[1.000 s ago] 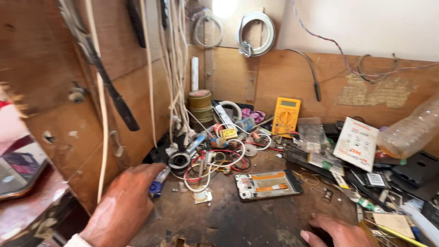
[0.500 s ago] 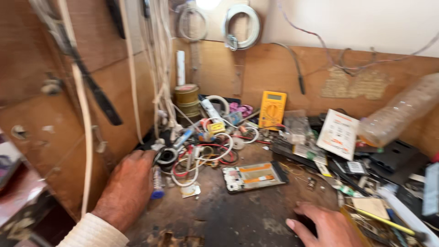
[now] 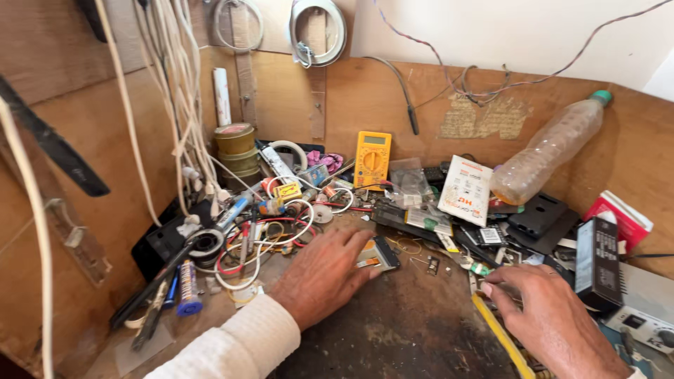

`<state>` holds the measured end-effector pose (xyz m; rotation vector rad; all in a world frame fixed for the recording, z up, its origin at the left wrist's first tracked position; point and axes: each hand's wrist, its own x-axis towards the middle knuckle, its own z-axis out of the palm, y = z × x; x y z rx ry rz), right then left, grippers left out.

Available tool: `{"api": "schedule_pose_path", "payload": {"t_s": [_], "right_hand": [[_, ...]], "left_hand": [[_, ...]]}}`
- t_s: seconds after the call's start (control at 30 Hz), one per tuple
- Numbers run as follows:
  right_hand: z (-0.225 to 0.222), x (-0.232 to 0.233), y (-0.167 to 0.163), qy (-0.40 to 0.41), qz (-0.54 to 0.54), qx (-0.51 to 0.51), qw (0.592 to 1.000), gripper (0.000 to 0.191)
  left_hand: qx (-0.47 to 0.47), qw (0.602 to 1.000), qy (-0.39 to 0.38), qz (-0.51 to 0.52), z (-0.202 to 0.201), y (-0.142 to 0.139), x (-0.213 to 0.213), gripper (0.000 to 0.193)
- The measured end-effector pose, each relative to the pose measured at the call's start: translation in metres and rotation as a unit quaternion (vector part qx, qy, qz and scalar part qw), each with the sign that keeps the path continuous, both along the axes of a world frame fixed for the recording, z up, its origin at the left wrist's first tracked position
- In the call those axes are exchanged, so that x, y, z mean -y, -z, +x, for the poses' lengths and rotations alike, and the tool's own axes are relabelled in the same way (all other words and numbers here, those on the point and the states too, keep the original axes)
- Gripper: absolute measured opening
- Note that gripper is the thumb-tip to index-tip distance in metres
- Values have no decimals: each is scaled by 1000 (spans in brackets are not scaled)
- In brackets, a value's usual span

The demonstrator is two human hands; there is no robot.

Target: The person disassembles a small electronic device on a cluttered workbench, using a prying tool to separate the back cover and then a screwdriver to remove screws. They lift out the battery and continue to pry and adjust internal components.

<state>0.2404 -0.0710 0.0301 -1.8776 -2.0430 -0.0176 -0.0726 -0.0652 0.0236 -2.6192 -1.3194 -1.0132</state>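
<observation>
Circuit board [image 3: 379,254] mostly hidden under left hand [image 3: 323,274]; right hand [image 3: 551,319] edge-cropped.

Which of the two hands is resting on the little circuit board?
The left hand, white-sleeved, covers the circuit board; the right hand lies apart.

White packet [image 3: 465,191]: flat, rectangular, red print, leaning against the back wall beside the bottle.
Meter screen [image 3: 374,140]: small grey rectangle at the top of the yellow multimeter, upright at the back.
Red box [image 3: 620,217]: red and white, far right, behind the black box.
Black box [image 3: 597,262]: tall, dark, white label strip, standing at the right.
Clear bag [image 3: 409,184]: crumpled, between meter and white packet.
Wall label [image 3: 486,117]: faded, torn paper on the back board.
</observation>
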Motion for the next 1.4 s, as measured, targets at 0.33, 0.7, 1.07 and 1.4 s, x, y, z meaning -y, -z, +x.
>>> {"api": "schedule_pose_path", "payload": {"t_s": [0.33,0.7,1.07,1.4], "right_hand": [[38,-10,17,-70,-12,99,993,17],[61,-28,14,-80,-80,208,972,4],[8,-10,-17,-44,105,-123,986,23],[-1,0,-2,10,-52,-213,976,45]], "left_hand": [[4,1000,-23,-16,-5,38,-8,48],[-20,999,-39,-16,0,41,-16,56],[-6,999,-44,9,-6,52,-21,60],[-43,997,-62,-9,-10,68,-33,69]]}}
